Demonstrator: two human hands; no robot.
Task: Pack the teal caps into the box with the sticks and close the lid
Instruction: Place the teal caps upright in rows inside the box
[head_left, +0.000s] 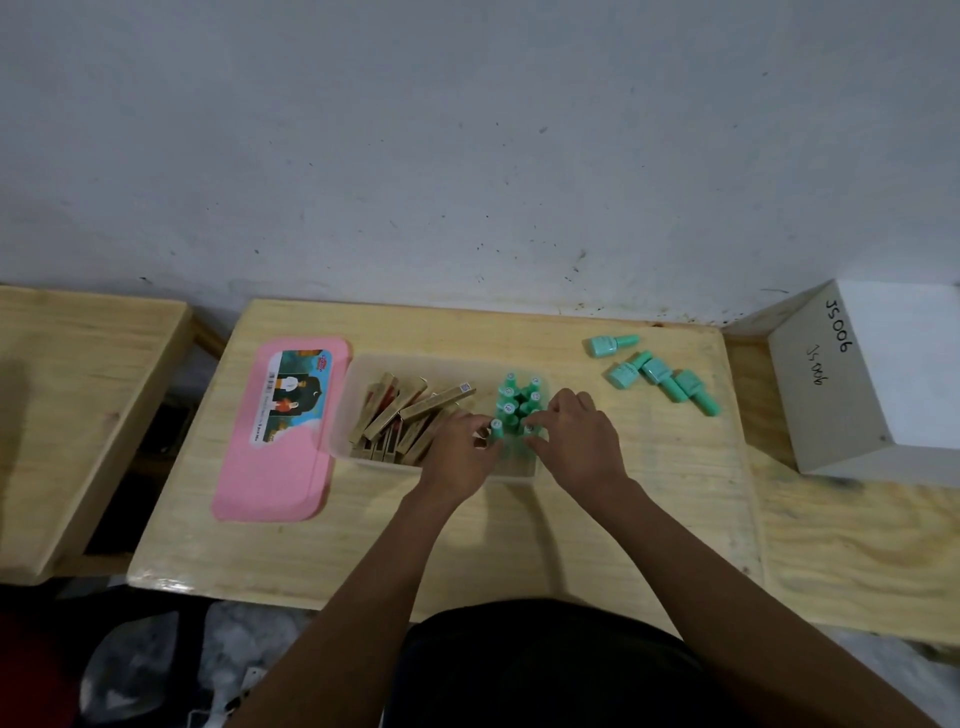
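1. On the wooden table (467, 540), a clear plastic box (358, 410) stands open, with its pink lid (270, 467) lying flat just to its left.
2. Gold sticks (410, 410) fill the box's left part; upright teal caps (519, 397) stand in its right part.
3. Left hand (460, 454): fingers pinched on one upright teal cap (497, 428) at the near edge of the group.
4. Right hand (576, 436): fingers curled over the near-right caps; whether it grips one cannot be determined.
5. Four loose teal caps (657, 371) lie on their sides on the table, right of the box.
6. A white carton (883, 384) marked "JS006" sits at far right.
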